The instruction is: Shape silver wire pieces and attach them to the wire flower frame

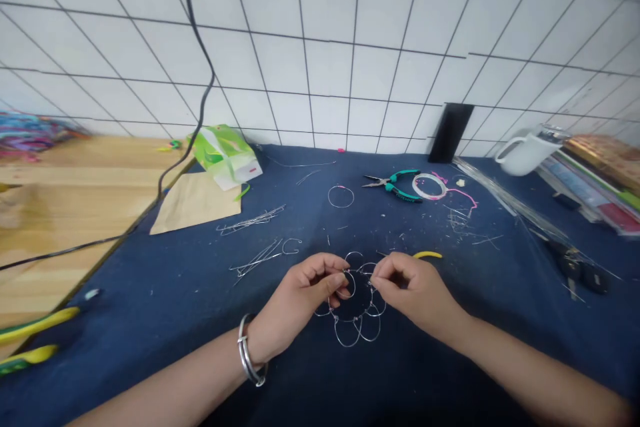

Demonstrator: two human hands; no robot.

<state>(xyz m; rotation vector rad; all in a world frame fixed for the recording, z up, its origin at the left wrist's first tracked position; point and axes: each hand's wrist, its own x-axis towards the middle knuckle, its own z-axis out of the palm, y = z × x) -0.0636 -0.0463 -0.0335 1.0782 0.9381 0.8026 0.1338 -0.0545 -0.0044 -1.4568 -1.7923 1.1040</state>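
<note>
Between my hands is a flower-shaped wire frame [346, 340], a ring with several rounded wire loops around it. My left hand [320, 282], with a silver bangle on its wrist, pinches the frame's left side between thumb and fingers. At the upper right of the ring, my right hand [407, 280] has thumb and fingertips closed on the wire. The exact spot under the right fingertips is hidden. Just beyond the right hand shows a yellow handle [428, 255], partly covered. A separate wire ring [341, 197] lies farther back on the dark blue cloth.
Teal-handled pliers [400, 185] lie beside a white spool ring [430, 187] with pink cord. Bent wires [255, 220] and wire offcuts [457, 220] are scattered about. A green tissue pack [225, 153] and black cable [203, 107] are at left, a white mug [530, 152] and keys [570, 270] at right.
</note>
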